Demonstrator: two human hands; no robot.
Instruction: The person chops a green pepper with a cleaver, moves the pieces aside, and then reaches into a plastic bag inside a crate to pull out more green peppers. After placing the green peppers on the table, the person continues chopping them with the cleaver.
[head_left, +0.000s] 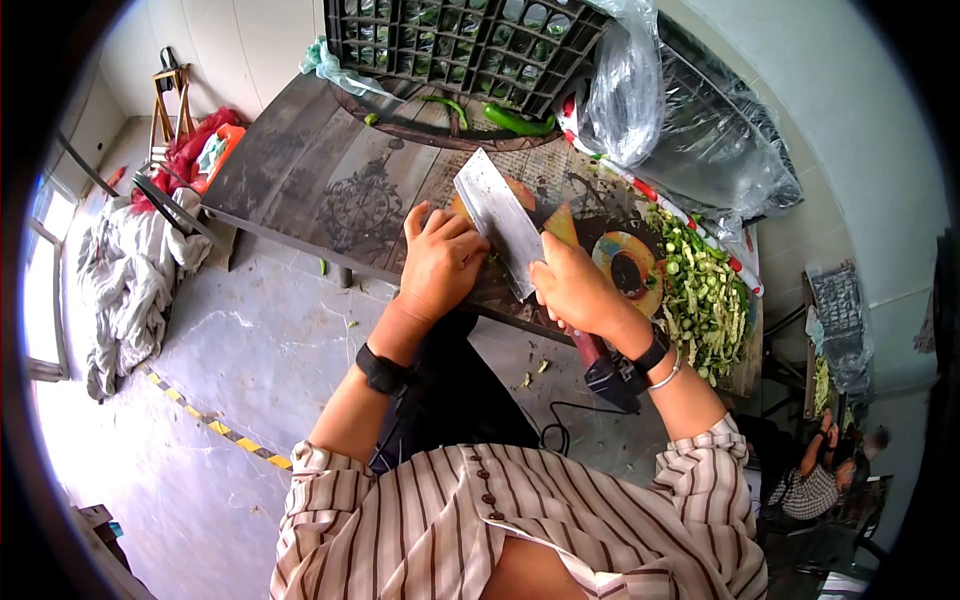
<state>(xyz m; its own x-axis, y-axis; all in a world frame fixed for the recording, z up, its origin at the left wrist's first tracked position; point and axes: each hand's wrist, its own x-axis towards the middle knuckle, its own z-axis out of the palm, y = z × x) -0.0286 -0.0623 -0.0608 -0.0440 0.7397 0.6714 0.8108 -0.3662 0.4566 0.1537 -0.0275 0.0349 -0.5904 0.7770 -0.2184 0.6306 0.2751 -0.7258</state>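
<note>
My right hand (580, 285) is closed around the red-brown handle of a cleaver (500, 222). Its broad metal blade is tilted, with the far end pointing up and left over the table (285, 190). Close to the blade's left side is my left hand (440, 258), its fingers curled; whatever they grip is hidden. A heap of chopped green peppers (700, 290) lies right of my right hand. Beyond the blade, a whole green pepper (518, 121) and a thinner green chili (450, 108) rest near a black crate.
The black plastic crate (450, 45) stands at the table's back, beside clear plastic bags (625, 100). A red-and-white strip (655, 192) borders the chopped heap. White cloth (135, 280) lies on the floor at left. Another person (815, 480) sits at far right.
</note>
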